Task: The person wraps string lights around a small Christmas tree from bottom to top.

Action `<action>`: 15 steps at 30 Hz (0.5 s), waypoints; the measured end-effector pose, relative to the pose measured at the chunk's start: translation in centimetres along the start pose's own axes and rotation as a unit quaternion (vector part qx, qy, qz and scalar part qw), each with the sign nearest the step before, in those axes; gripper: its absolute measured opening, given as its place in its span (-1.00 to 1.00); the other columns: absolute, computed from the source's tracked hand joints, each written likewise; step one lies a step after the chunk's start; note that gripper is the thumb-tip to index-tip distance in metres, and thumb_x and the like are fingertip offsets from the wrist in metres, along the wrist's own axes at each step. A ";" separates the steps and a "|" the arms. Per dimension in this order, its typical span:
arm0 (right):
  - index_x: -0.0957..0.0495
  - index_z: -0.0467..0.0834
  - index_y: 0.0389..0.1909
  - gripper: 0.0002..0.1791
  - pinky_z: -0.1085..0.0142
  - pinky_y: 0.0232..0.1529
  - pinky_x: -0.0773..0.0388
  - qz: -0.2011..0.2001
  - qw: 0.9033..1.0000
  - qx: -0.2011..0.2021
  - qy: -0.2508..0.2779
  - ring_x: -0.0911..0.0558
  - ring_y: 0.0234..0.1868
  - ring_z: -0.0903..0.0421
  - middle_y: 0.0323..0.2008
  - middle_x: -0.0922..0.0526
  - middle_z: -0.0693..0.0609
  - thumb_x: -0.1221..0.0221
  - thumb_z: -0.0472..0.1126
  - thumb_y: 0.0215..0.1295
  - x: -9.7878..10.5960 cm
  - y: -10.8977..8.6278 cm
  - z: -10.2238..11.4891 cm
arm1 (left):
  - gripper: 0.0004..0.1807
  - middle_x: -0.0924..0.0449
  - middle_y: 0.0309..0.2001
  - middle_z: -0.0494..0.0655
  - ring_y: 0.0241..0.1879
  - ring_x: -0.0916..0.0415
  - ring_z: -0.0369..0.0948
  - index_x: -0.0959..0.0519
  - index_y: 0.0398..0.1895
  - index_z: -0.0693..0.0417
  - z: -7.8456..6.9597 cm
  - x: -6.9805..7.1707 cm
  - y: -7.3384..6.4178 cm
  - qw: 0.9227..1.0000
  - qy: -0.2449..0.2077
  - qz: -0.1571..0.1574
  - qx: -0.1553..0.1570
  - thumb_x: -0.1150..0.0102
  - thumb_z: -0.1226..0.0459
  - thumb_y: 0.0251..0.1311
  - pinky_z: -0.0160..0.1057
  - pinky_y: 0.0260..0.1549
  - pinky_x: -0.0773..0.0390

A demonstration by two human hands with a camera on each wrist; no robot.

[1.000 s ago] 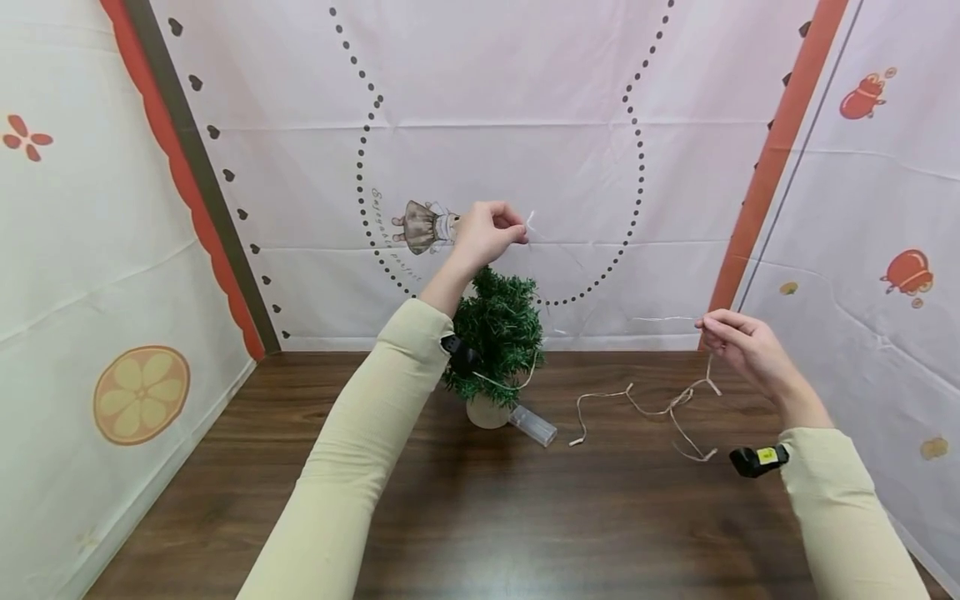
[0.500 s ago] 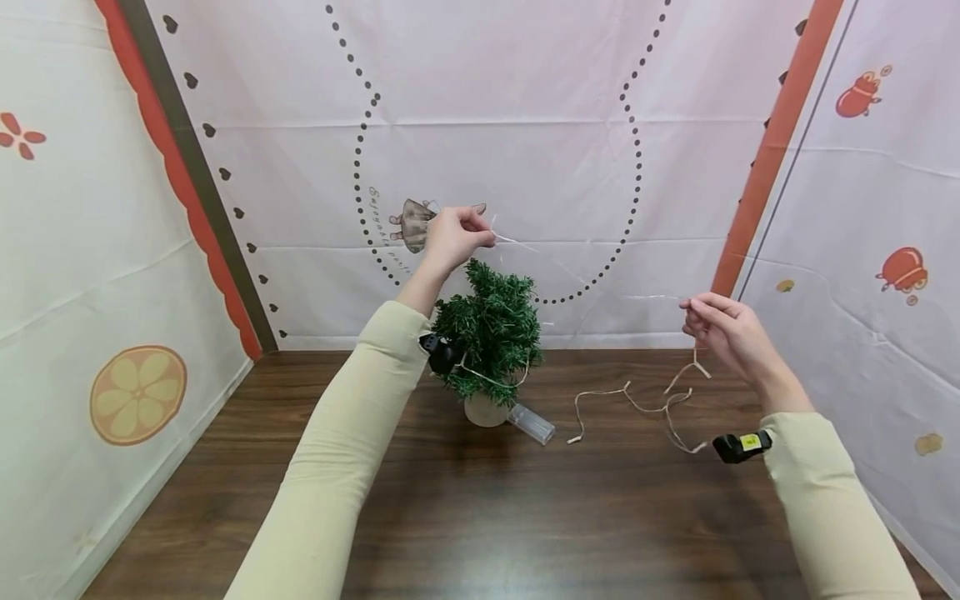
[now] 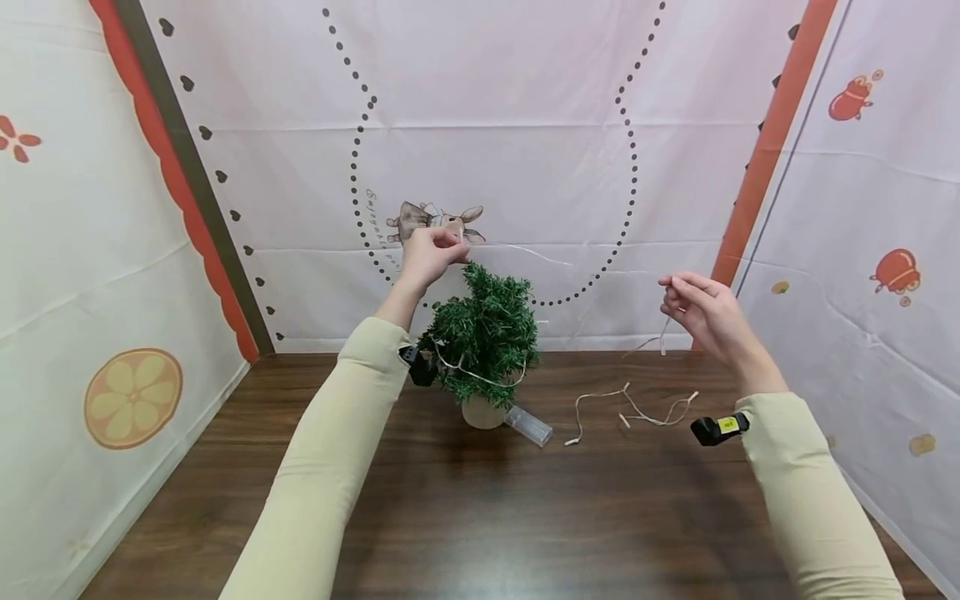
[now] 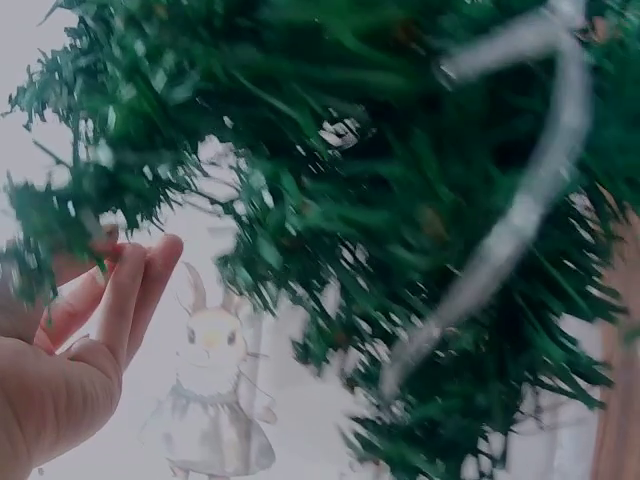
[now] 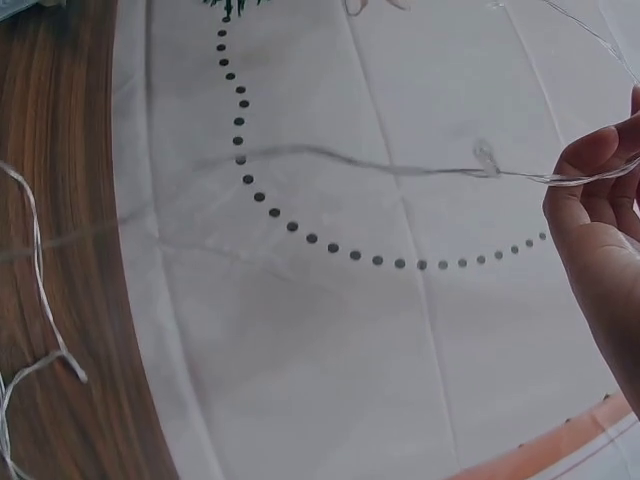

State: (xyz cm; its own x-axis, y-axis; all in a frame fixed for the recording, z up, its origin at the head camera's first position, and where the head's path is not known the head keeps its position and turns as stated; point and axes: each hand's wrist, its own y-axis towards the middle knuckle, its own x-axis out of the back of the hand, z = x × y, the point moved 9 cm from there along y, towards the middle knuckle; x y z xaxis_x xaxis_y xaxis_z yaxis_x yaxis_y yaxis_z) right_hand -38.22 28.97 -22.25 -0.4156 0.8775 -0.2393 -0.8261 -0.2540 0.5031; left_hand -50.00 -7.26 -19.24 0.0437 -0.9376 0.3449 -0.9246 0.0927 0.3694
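A small green artificial Christmas tree (image 3: 491,333) stands upright in a pale round pot (image 3: 482,412). White string lights (image 3: 480,377) loop across its front branches. Just left of the treetop, my left hand (image 3: 427,257) pinches another stretch of the strand; branches partly cover its fingertips in the left wrist view. My right hand (image 3: 705,310), raised at the right, pinches the strand between thumb and fingers, and the wire (image 5: 420,170) runs through them in the right wrist view. Between both hands the strand spans the air. Its loose tail (image 3: 637,414) lies on the table.
A clear plastic box (image 3: 529,426) lies against the pot's right side on the dark wooden table (image 3: 480,517). A printed cloth (image 3: 510,150) with a rabbit figure hangs close behind the tree. More printed cloth closes off the left and right sides.
My left hand has moved left and slightly down past the treetop with the strand. My right hand has moved left and up, and less of the tail now lies on the table.
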 end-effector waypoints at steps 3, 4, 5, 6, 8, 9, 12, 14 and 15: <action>-0.62 -0.31 -0.18 -0.76 0.37 -0.19 -0.58 0.005 1.000 -0.006 0.014 -0.56 -0.36 0.17 -0.35 -0.63 -0.01 0.04 -0.37 0.42 -0.8 0.2 0.0 | -0.87 -0.65 -0.33 -0.09 -0.30 -0.68 -0.19 -0.59 -0.29 0.19 0.9 0.3 -0.3 0.999 -0.031 0.010 0.013 -0.25 0.29 0.17 -0.17 0.00 -0.55; -0.62 -0.31 -0.17 -0.76 0.37 -0.19 -0.58 0.006 1.000 -0.008 0.016 -0.55 -0.36 0.17 -0.35 -0.62 -0.02 0.04 -0.37 0.42 -1.0 0.3 0.1 | -0.87 -0.65 -0.33 -0.09 -0.31 -0.68 -0.20 -0.58 -0.28 0.21 1.1 0.3 -0.3 0.999 -0.049 0.015 0.015 -0.24 0.32 0.17 -0.16 0.03 -0.55; -0.62 -0.32 -0.17 -0.76 0.36 -0.19 -0.58 0.008 1.000 -0.009 0.017 -0.55 -0.36 0.17 -0.34 -0.63 -0.02 0.03 -0.37 0.41 -1.3 0.4 0.1 | -0.88 -0.65 -0.34 -0.10 -0.32 -0.68 -0.22 -0.58 -0.28 0.22 1.4 0.4 -0.4 0.998 -0.063 0.018 0.017 -0.24 0.33 0.17 -0.17 0.06 -0.53; -0.62 -0.32 -0.17 -0.76 0.36 -0.20 -0.58 0.008 1.000 -0.010 0.015 -0.55 -0.36 0.17 -0.35 -0.62 -0.02 0.03 -0.37 0.41 -1.5 0.4 0.1 | -0.87 -0.66 -0.34 -0.11 -0.33 -0.69 -0.23 -0.57 -0.27 0.23 1.6 0.5 -0.5 0.997 -0.073 0.019 0.017 -0.24 0.34 0.16 -0.17 0.08 -0.50; -0.62 -0.32 -0.17 -0.77 0.36 -0.20 -0.57 0.008 1.000 -0.013 0.012 -0.53 -0.36 0.16 -0.35 -0.62 -0.03 0.03 -0.37 0.41 -2.0 0.7 0.2 | -0.88 -0.68 -0.35 -0.09 -0.32 -0.70 -0.20 -0.56 -0.27 0.28 2.0 0.7 -0.6 0.995 -0.100 0.022 0.017 -0.22 0.38 0.17 -0.18 0.12 -0.48; -0.62 -0.32 -0.16 -0.77 0.36 -0.21 -0.56 0.008 1.000 -0.015 0.007 -0.52 -0.36 0.16 -0.35 -0.61 -0.02 0.02 -0.37 0.41 -2.2 0.8 0.2 | -0.88 -0.68 -0.35 -0.08 -0.31 -0.70 -0.18 -0.56 -0.27 0.30 2.2 0.8 -0.7 0.993 -0.112 0.022 0.016 -0.21 0.39 0.18 -0.17 0.11 -0.49; -0.61 -0.32 -0.14 -0.78 0.36 -0.21 -0.54 0.009 1.000 -0.016 -0.005 -0.50 -0.35 0.16 -0.36 -0.58 -0.02 0.00 -0.34 0.40 -2.9 1.3 0.3 | -0.89 -0.67 -0.36 -0.04 -0.29 -0.71 -0.13 -0.53 -0.29 0.35 2.8 1.1 -0.8 0.989 -0.146 0.026 0.015 -0.18 0.42 0.20 -0.18 0.06 -0.54; -0.61 -0.31 -0.14 -0.79 0.36 -0.20 -0.53 0.010 1.000 -0.013 -0.012 -0.49 -0.35 0.17 -0.36 -0.57 -0.01 -0.03 -0.32 0.40 -3.4 1.6 0.4 | -0.90 -0.65 -0.36 -0.02 -0.28 -0.70 -0.10 -0.50 -0.29 0.38 3.0 1.2 -0.9 0.984 -0.174 0.034 0.014 -0.16 0.44 0.21 -0.21 0.00 -0.58; -0.61 -0.31 -0.14 -0.79 0.37 -0.21 -0.53 0.012 1.000 -0.012 -0.015 -0.48 -0.35 0.16 -0.38 -0.56 -0.01 -0.03 -0.31 0.39 -3.6 1.7 0.4 | -0.90 -0.64 -0.36 -0.02 -0.29 -0.70 -0.10 -0.49 -0.29 0.38 3.2 1.2 -1.0 0.982 -0.183 0.036 0.015 -0.15 0.45 0.21 -0.22 -0.02 -0.58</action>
State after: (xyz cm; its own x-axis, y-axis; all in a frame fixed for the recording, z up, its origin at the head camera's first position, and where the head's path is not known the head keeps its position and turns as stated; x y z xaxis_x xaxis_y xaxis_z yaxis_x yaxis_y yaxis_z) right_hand -37.96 25.54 -20.18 -0.4238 0.8826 -0.2033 -0.8252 -0.2837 0.4884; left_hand -50.23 -9.58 -21.91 -0.1559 -0.9872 0.0327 -0.9317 0.1580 0.3272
